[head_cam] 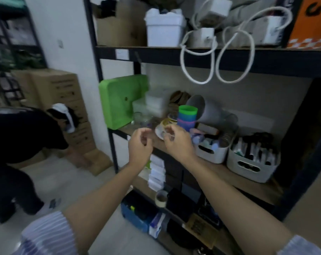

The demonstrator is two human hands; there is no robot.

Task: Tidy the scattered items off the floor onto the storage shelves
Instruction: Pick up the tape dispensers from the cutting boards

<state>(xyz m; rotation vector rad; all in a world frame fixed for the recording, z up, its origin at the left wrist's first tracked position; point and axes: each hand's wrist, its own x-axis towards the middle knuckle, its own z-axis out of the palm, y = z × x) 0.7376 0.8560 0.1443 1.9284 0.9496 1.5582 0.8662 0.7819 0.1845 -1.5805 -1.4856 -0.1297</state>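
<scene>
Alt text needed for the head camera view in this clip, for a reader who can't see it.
Two bare hands reach toward the middle board of a dark storage shelf: the right hand pinches what looks like a small clear item, blurred, and the left hand is loosely curled and empty. Stacked coloured cups, a green tray and white baskets sit there; another person bends over at left.

The storage shelves (229,57) stand against the wall on the right, with a bucket (165,29) on the top board beside a cardboard box (119,24) to its left, and rope loops (216,57) hanging over that board's front edge. On the middle board a tray (119,103) leans upright at the left end, a stack of cups (187,116) stands near the middle with a tipped pot (204,109) just behind, and two baskets (251,162) sit side by side to the right. Both hands (139,144) hover before this board, left of the baskets, while another person (21,153) bends over the floor at the far left, in front of stacked cartons (64,92).
</scene>
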